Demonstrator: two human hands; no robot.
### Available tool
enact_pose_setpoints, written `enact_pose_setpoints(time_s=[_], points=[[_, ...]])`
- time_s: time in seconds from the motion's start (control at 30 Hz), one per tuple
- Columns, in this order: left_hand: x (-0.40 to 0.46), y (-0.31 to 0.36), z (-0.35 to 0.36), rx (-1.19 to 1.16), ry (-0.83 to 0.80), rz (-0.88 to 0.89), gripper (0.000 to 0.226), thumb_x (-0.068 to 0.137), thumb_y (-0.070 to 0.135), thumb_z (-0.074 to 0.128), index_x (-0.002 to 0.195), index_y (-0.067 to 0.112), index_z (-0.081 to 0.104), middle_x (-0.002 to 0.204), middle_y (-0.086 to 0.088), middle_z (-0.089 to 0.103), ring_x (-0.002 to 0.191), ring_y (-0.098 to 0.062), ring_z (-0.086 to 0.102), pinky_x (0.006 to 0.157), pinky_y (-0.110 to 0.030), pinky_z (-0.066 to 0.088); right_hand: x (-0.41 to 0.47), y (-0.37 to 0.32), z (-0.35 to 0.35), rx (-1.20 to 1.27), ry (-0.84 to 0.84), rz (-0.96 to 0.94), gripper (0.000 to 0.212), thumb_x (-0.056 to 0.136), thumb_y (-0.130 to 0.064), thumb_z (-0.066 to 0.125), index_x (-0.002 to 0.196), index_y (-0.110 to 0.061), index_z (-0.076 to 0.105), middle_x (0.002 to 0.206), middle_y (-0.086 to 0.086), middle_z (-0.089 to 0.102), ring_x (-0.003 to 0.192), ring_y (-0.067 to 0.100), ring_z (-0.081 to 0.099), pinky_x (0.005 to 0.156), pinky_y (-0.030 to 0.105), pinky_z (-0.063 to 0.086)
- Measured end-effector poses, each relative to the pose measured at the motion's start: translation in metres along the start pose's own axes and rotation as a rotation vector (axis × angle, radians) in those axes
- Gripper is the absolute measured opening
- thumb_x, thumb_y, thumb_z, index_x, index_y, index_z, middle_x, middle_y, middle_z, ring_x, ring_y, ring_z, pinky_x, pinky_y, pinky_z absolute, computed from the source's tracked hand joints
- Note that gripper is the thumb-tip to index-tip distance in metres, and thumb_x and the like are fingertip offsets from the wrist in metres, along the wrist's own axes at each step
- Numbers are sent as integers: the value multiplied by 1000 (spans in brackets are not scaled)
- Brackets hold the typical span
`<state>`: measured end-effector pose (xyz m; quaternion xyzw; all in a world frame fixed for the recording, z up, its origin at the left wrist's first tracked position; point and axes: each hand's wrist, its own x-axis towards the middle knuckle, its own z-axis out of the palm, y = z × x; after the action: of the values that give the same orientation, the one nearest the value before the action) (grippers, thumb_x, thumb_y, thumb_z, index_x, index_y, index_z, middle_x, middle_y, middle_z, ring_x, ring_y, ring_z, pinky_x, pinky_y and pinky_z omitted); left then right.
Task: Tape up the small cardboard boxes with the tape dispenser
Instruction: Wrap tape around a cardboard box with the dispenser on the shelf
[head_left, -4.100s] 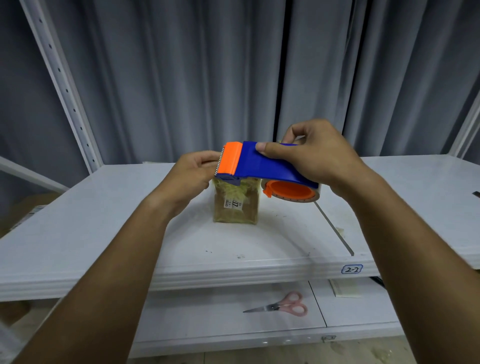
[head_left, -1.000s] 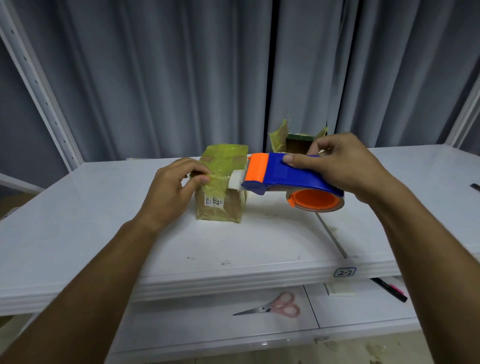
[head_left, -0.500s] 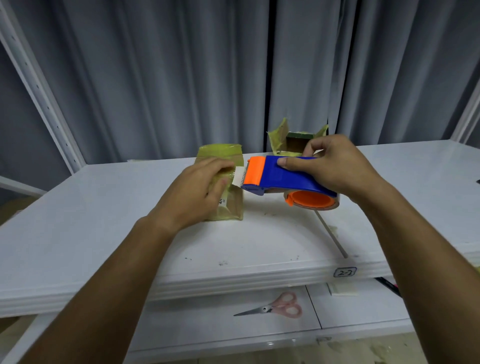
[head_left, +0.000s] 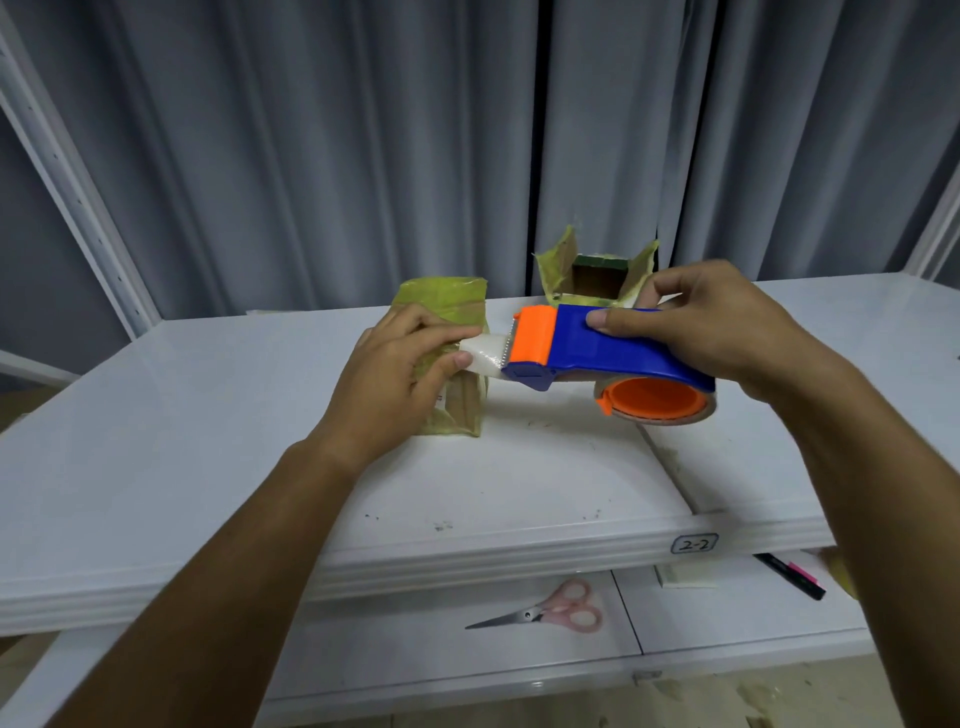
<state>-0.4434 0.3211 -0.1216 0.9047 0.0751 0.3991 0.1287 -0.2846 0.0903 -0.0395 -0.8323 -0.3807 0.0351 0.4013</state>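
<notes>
A: Left hand (head_left: 395, 384) sits on the near box (head_left: 457, 353), fingers curled over its right side. Thumb and forefinger pinch the free end of the tape strip (head_left: 485, 358) against the box top.

B: Right hand?

A: Right hand (head_left: 711, 322) grips the tape dispenser (head_left: 597, 353) from above, thumb on the blue body, fingers wrapped over the far side. Dispenser is held off the table (head_left: 208, 415), just right of the box, orange cutter end pointing at it.

B: Strip cut?

A: No. It runs from the box straight into the toothed blade (short span, whitish, slightly creased). Orange-cored roll hangs at the dispenser's right end, above the table.

B: Box state?

A: Near box is upright, middle of the table, heavily wrapped in yellowish tape, small label partly hidden by the left hand. A second box (head_left: 597, 270) stands behind the dispenser at the table's back edge, flaps up, open top.

B: Anything else?

A: Lower shelf (head_left: 363, 649) under the table: pink-handled scissors (head_left: 545, 616), a black marker (head_left: 789, 574) to the right, a pale pad (head_left: 685, 577) between them. Front edge tag reads "2-2" (head_left: 694, 544). Grey curtain (head_left: 363, 130) behind.
</notes>
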Motion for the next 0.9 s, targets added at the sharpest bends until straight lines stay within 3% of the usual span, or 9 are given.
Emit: enact_pose_setpoints(time_s=[0.33, 0.47, 0.7, 0.9], points=[[2, 3, -1, -65, 23, -13, 28, 94, 30, 60, 120, 27, 72, 104, 10, 62, 101, -5, 54, 90, -33, 46, -1, -17, 6, -203, -8, 57, 49, 73, -61, 75, 80, -14, 64, 79, -2, 64, 69, 14, 57, 53, 28, 41], [2, 2, -2, -70, 18, -21, 27, 95, 29, 61, 118, 25, 73, 101, 9, 64, 98, -7, 56, 86, -31, 47, 4, -28, 30, -287, 48, 46, 47, 71, -61, 77, 79, -17, 62, 79, -1, 64, 72, 17, 59, 64, 38, 50], [1, -3, 3, -81, 39, -35, 29, 96, 28, 58, 120, 23, 73, 102, 5, 68, 97, -15, 60, 86, -46, 50, 5, -48, 60, -449, 230, 9, 48, 72, -56, 75, 97, -19, 58, 91, 1, 63, 82, 25, 58, 62, 36, 39], [2, -1, 2, -86, 49, -38, 29, 95, 29, 59, 120, 23, 74, 99, 5, 68, 95, -15, 60, 84, -45, 50, -3, -51, 67, -445, 295, 9, 36, 77, -49, 73, 89, -22, 52, 93, 3, 65, 81, 25, 57, 63, 36, 39]])
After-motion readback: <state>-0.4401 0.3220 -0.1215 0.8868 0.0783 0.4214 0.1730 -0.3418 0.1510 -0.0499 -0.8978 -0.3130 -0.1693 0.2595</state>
